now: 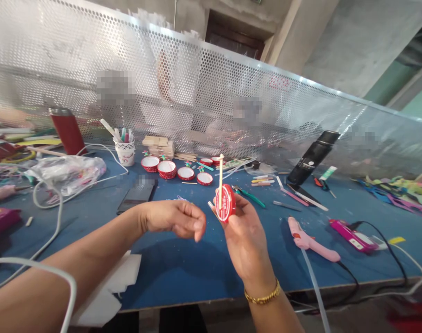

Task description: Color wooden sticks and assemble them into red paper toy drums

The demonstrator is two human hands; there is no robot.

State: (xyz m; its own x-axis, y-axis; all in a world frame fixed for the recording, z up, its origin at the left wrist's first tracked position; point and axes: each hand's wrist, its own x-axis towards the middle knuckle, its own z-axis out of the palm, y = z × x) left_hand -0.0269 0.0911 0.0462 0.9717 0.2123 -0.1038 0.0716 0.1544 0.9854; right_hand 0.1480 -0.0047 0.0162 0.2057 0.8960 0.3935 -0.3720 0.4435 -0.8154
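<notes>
My right hand (pixel 245 236) is closed around a small red round tin-like piece (pixel 229 203) with white print, held up on edge above the table. Across its printed face a thin pale wooden stick (pixel 221 178) stands upright and sticks out past the top rim. My left hand (pixel 178 219) hovers just left of it, apart from it, with curled fingers and the thumb close to the index finger. Whatever those fingers might hold is hidden. Behind the hands, several red round pieces with white tops (pixel 167 168) sit on the blue table (pixel 183 273).
A pink glue gun (pixel 311 240) and a purple device (pixel 352 236) with cords lie at right. Green-handled pliers (pixel 250 196), a black bottle (pixel 311 159) and a phone (pixel 137 195) lie farther back. A white cable (pixel 60 212) loops at left. A perforated metal screen (pixel 204 83) borders the back.
</notes>
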